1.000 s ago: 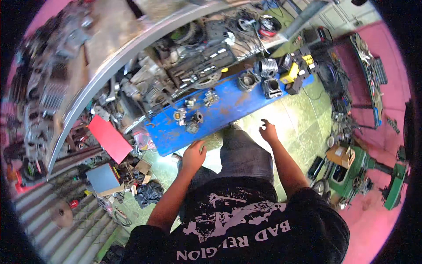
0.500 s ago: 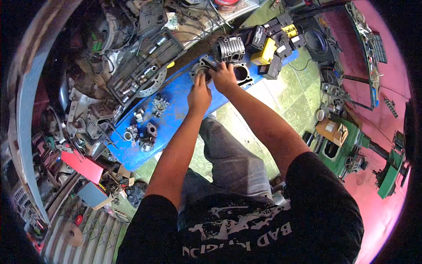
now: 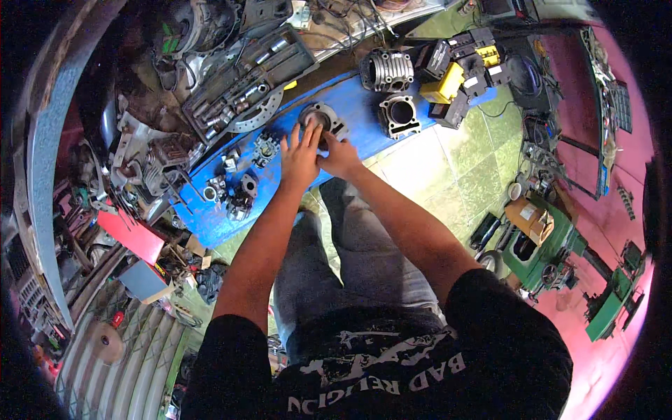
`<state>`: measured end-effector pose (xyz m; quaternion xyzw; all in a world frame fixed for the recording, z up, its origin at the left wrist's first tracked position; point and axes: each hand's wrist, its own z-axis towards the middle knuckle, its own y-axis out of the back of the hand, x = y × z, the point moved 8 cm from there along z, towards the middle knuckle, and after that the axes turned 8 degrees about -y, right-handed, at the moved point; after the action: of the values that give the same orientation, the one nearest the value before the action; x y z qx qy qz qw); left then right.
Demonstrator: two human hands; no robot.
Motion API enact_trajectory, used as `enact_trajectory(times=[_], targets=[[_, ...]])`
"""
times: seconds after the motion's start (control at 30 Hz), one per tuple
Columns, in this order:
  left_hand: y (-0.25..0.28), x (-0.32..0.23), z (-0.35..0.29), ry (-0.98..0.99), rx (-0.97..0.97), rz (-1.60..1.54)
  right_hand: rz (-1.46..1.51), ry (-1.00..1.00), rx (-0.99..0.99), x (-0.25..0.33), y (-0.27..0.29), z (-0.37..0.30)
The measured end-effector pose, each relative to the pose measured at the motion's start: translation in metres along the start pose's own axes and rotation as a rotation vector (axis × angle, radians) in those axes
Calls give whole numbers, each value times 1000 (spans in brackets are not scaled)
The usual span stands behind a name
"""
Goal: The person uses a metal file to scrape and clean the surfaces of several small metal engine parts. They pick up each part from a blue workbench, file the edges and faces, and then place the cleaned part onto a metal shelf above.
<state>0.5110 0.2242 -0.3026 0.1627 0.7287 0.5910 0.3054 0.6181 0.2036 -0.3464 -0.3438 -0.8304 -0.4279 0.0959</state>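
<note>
A grey metal engine cylinder [image 3: 339, 126] with a round bore lies on the blue bench [image 3: 367, 133], directly in front of me. My left hand [image 3: 299, 162] rests on its near left side, fingers stretched out and spread over the rim. At its near edge, my right hand [image 3: 341, 157] has its fingers curled against the metal. The hands partly cover the bore. Farther right on the bench lies a second cylinder [image 3: 402, 113], its bore facing up. Behind that one sits a finned cylinder [image 3: 390, 71]; neither hand touches these two.
Black and yellow batteries [image 3: 444, 85] crowd the bench's right end. Left of my hands lie a carburetor [image 3: 265, 150] and several small metal parts [image 3: 240, 204]. A tray of sockets [image 3: 241, 98] and a brake disc [image 3: 260, 116] stand behind. A green machine [image 3: 535, 252] is at right.
Both hands have shifted left along the bench, with the cylinder under them now farther from the second one. The left fingers have spread out. The whole view has turned slightly.
</note>
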Motion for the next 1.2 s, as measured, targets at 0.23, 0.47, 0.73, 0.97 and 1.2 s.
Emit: enact_trajectory(times=[0.23,0.47,0.73,0.97,1.2], targets=[[-7,5,-40,194,-20,-192,-426,279,-264,25,40,-27],[-16,14,-17,109,-4,54,-705,257,-164,26,6,9],[-15,6,-44,-1,-33,80,-696,213,-164,20,-14,-10],[12,-26,-108,-68,-63,127,-629,345,-283,21,-18,-99],[128,-46,-182,-155,-290,161,-441,555,-565,82,34,-205]])
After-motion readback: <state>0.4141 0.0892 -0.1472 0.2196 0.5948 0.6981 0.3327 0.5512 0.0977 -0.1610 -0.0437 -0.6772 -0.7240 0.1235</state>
